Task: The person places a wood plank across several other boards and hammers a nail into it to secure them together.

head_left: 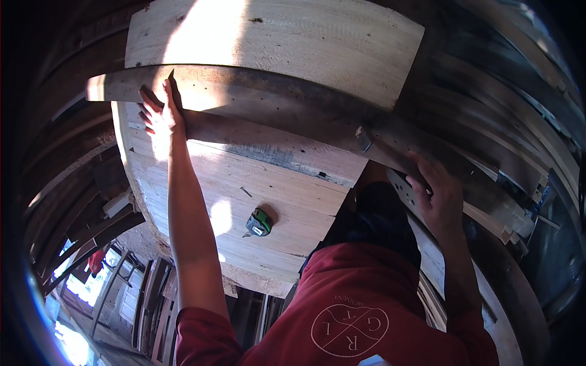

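Observation:
A long dark plank (268, 91) lies across pale boards (287, 177). Near its left end my left hand (160, 116) rests with fingers spread, the palm against the plank's near edge. On the right, my right hand (439, 192) is closed around the handle of a hammer (364, 139). The hammer's metal head points left, over the plank's near edge. A green and black tape measure (259, 222) sits on the pale boards between my arms. Close by it lies a thin, short piece (245, 191), perhaps a nail; it is too small to tell.
A wide pale board (323, 46) extends beyond the dark plank. Stacked lumber (519, 97) fills the right side, and more timber (79, 165) lies at the left. Several upright boards (155, 299) stand at the lower left. Bright sunlight patches fall across the boards.

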The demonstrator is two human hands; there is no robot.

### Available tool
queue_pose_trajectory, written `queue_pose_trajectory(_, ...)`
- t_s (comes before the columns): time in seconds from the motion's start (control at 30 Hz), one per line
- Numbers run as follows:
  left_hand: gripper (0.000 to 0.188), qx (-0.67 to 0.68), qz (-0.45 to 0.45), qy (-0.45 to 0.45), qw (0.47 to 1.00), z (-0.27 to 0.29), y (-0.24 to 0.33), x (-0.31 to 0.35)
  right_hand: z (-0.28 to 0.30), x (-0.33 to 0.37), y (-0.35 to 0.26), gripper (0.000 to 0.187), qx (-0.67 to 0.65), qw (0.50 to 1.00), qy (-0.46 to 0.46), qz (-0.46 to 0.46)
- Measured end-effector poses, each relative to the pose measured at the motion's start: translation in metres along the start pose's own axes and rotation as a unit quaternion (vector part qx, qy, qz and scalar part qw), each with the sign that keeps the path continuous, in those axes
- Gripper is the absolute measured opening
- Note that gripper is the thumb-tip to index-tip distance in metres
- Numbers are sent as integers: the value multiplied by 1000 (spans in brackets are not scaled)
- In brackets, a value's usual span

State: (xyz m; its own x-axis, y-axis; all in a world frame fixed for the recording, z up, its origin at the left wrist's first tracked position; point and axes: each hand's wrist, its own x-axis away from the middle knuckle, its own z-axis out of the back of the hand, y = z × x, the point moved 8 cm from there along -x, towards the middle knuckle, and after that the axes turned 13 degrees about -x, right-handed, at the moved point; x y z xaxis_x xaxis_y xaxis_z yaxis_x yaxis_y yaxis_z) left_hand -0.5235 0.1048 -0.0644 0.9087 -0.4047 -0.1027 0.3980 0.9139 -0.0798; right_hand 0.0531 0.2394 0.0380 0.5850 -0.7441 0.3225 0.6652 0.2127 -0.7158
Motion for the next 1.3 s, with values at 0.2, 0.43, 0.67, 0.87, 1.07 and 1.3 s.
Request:
queue_pose_trajectory(0.2, 104, -6, -6, 38, 999, 1, -2, -2, -1, 2, 1, 52, 5, 1000, -2, 0)
queue_pose_trajectory(0.43, 100, 43, -143, 90, 985, 17, 14, 9, -1, 2, -4, 51, 18, 1000, 4, 7)
queue_pose_trajectory(0.67, 132, 17, -209, -30, 977, 15, 28, 9, -5, 6, -3, 56, 62, 997, -33, 0)
queue_pose_trajectory(0.87, 132, -40, -208, -71, 975, 16, 24, 0, 6, -4, -46, 64, -2, 995, 1, 101)
queue_pose_trajectory(1.07, 140, 12, -227, -66, 972, 12, 34, -2, 10, -2, -71, 70, 4, 965, -26, 262)
queue_pose_trajectory(1.3, 136, 5, -246, -21, 969, 7, 24, -5, 4, -14, -46, 68, 68, 983, -12, 168)
